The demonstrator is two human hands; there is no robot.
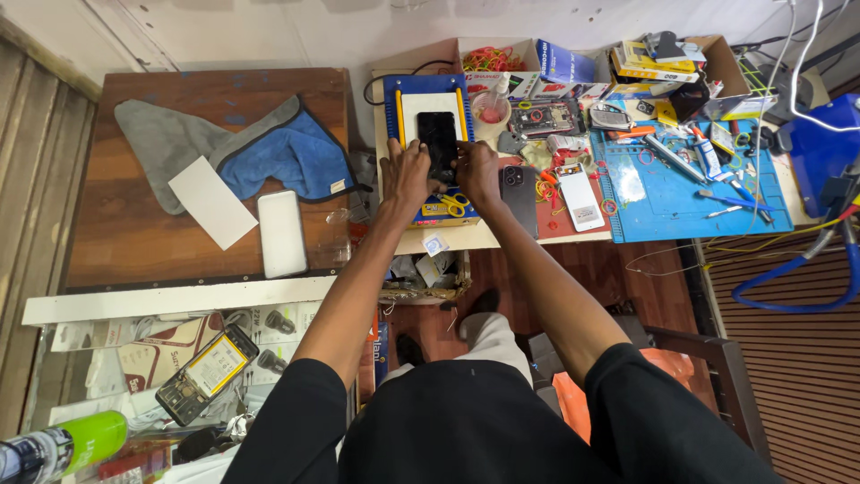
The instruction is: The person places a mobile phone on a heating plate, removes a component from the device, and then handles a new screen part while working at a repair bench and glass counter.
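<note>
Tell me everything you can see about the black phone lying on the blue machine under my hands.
The black phone lies flat, dark glossy face up, on the white plate of a blue and yellow machine at the back of the bench. It looks like a slim slab of glass, long axis pointing away from the person. The left hand rests at its lower left edge and the right hand at its lower right, fingers touching it. Its lower end is partly covered.

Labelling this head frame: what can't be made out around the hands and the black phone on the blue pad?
Head view only:
- Black phone: lower end hidden under both hands.
- Left hand and right hand: fingertip contact hidden; seen from the back.
- Blue and white heating pad: front edge covered by the hands.
- Green spray can: cut off by the left edge.
</note>
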